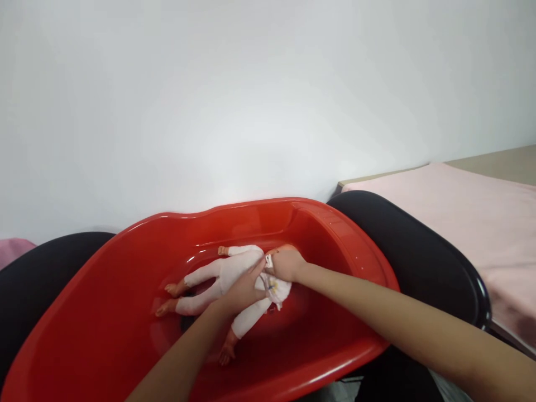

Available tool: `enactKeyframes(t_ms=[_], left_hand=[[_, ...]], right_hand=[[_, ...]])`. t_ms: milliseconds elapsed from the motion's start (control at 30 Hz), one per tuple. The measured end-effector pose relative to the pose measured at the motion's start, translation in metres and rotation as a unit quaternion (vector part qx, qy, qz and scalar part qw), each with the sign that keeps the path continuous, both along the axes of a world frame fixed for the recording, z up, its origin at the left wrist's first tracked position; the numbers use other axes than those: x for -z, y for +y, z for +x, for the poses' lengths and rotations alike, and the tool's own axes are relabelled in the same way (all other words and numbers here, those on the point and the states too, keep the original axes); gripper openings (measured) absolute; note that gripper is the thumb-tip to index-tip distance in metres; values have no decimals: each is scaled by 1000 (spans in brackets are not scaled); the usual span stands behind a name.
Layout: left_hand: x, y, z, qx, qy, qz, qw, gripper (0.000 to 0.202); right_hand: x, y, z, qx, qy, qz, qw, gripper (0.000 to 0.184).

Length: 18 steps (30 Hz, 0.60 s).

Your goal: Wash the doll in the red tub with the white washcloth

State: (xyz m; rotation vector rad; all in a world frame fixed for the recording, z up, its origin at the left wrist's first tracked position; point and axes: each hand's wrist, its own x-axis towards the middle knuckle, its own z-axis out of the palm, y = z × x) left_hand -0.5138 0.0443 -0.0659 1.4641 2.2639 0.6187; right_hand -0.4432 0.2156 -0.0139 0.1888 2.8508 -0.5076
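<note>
A doll [240,268] in white long-sleeved clothes lies on its back inside a red baby bathtub [138,262]. Its bare feet point left, and one arm stretches towards the near side. At its neck and head is a white cloth [281,291] with a small coloured print. My left hand [245,287] rests over the doll's upper chest, thumb and fingers closed at the cloth's edge. Bent over the doll's head, my right hand [287,264] has its fingers curled on the same cloth. Both hands hide most of the doll's face.
Black chairs [414,251] stand under both ends of the bathtub. At the right, a pink sheet [473,218] covers a wooden surface [502,162]. A pale wall [251,100] rises right behind the tub. Some pink fabric [14,249] shows at the far left.
</note>
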Motion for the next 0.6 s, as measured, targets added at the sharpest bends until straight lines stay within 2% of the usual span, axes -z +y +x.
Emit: enactKeyframes(t_ms=[100,167,233,300,400,467,500,600], left_hand=[[4,1,-9,-93,-1,77,993,91],[8,0,-11,-153,12,120,981,83],[12,-1,-9,-183,22,133,974,80],[16,-3,-5,-186,33,125,974,79],[19,-4,-3,-170,52,86,980,79],[19,-2,-3,-149,66,53,985,79],[20,-1,-4,-133,72,37,988,78],[21,6,-11,-75,94,4,993,72]], right_hand=[[-2,-4,-5,77,2,-128,989,38],[-2,-7,-7,94,17,-172,980,35],[-1,-4,-7,99,46,-195,975,27],[-1,6,-5,33,78,-145,986,31],[1,30,0,-91,58,-6,994,73],[6,43,2,-101,2,54,993,100],[9,48,2,-92,-18,66,993,107],[21,52,-2,-96,-24,80,992,104]])
